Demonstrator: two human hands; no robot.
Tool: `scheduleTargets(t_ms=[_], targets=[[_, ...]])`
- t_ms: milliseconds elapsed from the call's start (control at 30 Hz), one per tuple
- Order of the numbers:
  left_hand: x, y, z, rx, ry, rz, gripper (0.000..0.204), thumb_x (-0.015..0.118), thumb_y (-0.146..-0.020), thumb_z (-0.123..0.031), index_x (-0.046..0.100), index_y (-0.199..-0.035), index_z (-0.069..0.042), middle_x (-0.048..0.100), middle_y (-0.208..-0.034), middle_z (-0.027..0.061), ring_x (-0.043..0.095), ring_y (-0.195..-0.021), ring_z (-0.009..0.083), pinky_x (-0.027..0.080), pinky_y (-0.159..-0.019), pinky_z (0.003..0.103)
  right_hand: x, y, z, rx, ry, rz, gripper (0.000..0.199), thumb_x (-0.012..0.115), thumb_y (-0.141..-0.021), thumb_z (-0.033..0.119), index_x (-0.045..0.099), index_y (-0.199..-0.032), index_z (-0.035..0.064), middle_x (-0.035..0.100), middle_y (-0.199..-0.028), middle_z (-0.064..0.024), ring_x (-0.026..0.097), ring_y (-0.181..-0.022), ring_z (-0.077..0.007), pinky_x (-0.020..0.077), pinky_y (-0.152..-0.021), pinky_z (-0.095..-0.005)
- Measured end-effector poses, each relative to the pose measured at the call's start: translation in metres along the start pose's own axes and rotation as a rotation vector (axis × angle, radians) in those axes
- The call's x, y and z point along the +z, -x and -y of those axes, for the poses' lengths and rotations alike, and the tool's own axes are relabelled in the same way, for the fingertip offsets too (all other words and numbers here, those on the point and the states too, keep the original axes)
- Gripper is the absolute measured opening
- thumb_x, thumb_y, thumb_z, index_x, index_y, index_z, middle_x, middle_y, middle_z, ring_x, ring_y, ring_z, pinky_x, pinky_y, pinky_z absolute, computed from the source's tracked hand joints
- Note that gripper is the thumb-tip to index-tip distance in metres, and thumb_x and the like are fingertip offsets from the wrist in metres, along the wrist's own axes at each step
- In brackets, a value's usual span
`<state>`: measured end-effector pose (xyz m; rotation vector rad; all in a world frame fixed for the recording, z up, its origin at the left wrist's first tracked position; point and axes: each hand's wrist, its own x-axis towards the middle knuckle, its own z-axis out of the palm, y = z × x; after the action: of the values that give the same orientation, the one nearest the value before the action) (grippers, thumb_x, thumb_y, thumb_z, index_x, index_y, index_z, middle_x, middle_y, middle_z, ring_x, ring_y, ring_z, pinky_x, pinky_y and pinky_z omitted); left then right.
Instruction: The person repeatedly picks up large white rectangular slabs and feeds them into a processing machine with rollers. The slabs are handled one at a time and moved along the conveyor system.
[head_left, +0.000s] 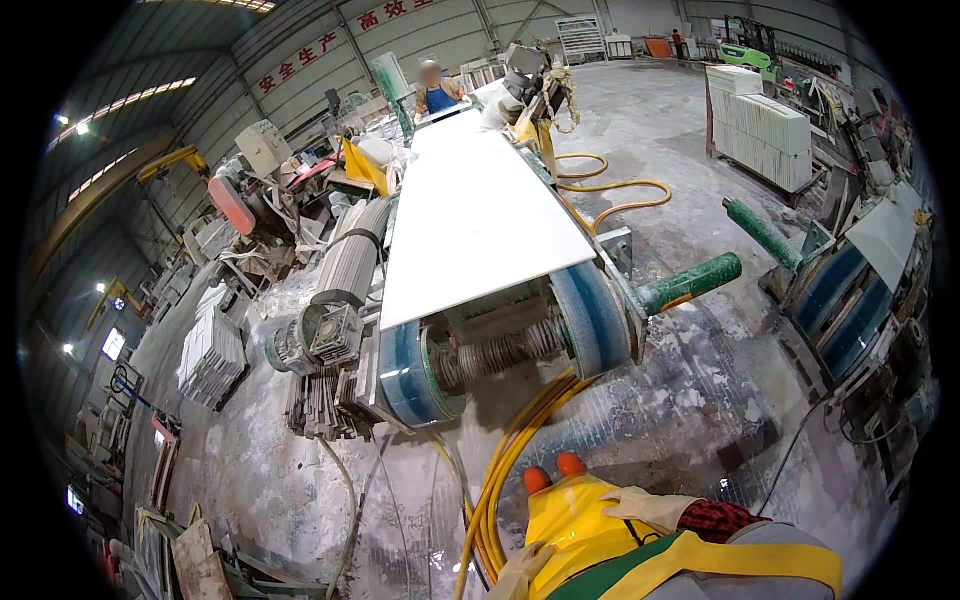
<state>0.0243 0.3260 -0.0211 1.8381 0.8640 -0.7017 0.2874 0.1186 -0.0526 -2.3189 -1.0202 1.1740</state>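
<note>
We stand at the near end of a long conveyor machine (480, 330), and we place everything else by it. Our left hand (522, 570), in a pale work glove, lies flat on the lower part of our yellow apron (568, 525), near the bottom edge of the view; its fingers are loosely together and grip nothing. Our right hand (648, 508), gloved the same way, rests on the apron's other side, fingers relaxed and slightly spread, also holding nothing. Below the apron's hem the two orange toes of our boots (553, 472) show, pointing at the machine and just short of it.

A large white slab (475, 215) lies flat on top of the conveyor machine, its near edge just above the two blue-green end rollers (590, 318). Between the rollers a ribbed shaft (500, 352) runs across. A bundle of yellow hoses (505, 470) comes out from under the machine's near end and passes along the wet, grey floor (680, 400) beside our left boot. On the machine's left flank sits a grey motor (320, 335), with stacks of cut stone strips (212, 355) further out on that side. To the machine's right, green padded arms (695, 280) stick out, and beyond them stands a second roller stand (850, 300) carrying a tilted pale slab. At the machine's far end a person in a blue apron (437, 95) stands beside it. Well off to the far right, a pallet of white slabs (760, 125) stands upright.
</note>
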Motion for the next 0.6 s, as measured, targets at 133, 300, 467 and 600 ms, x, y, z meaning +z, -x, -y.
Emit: scheduleTargets(t_ms=[133, 300, 467, 600], targets=[[0.0, 0.003, -0.001, -0.012, 0.013, -0.003, 0.077, 0.051, -0.099, -0.065, 0.052, -0.153, -0.009, 0.058, -0.151, 0.0126, 0.053, -0.14, 0.027, 0.037, -0.118, 0.035, -0.003, 0.003, 0.007, 0.031, -0.041, 0.016, 0.064, 0.064, -0.091, 0.053, 0.061, -0.146, 0.0209, 0.06, -0.146, -0.0228, 0.056, -0.135, -0.0417, 0.0421, -0.116, -0.0459], [0.003, -0.004, 0.009, 0.027, 0.034, -0.004, 0.078, 0.051, -0.099, -0.065, 0.052, -0.153, -0.008, 0.058, -0.151, 0.0131, 0.053, -0.14, 0.0266, 0.038, -0.117, 0.034, -0.005, 0.005, 0.007, 0.031, -0.057, 0.018, 0.064, 0.064, -0.091, 0.053, 0.061, -0.146, 0.0209, 0.06, -0.146, -0.0229, 0.056, -0.135, -0.0412, 0.042, -0.116, -0.0461], [0.002, -0.008, 0.011, 0.018, 0.025, 0.015, 0.078, 0.052, -0.099, -0.064, 0.052, -0.153, -0.008, 0.058, -0.151, 0.0133, 0.053, -0.14, 0.0257, 0.037, -0.117, 0.034, -0.004, 0.003, 0.007, 0.043, -0.037, 0.007, 0.063, 0.064, -0.09, 0.053, 0.062, -0.145, 0.0218, 0.061, -0.145, -0.0229, 0.057, -0.134, -0.0415, 0.0427, -0.116, -0.0458], [0.009, -0.018, 0.024, 0.029, 0.05, -0.001, 0.078, 0.051, -0.099, -0.065, 0.052, -0.153, -0.008, 0.059, -0.151, 0.0129, 0.054, -0.14, 0.026, 0.037, -0.118, 0.034, 0.001, -0.002, 0.002, 0.018, -0.019, -0.006, 0.064, 0.065, -0.089, 0.054, 0.062, -0.145, 0.0224, 0.062, -0.144, -0.0227, 0.058, -0.133, -0.0414, 0.0434, -0.115, -0.0455]])
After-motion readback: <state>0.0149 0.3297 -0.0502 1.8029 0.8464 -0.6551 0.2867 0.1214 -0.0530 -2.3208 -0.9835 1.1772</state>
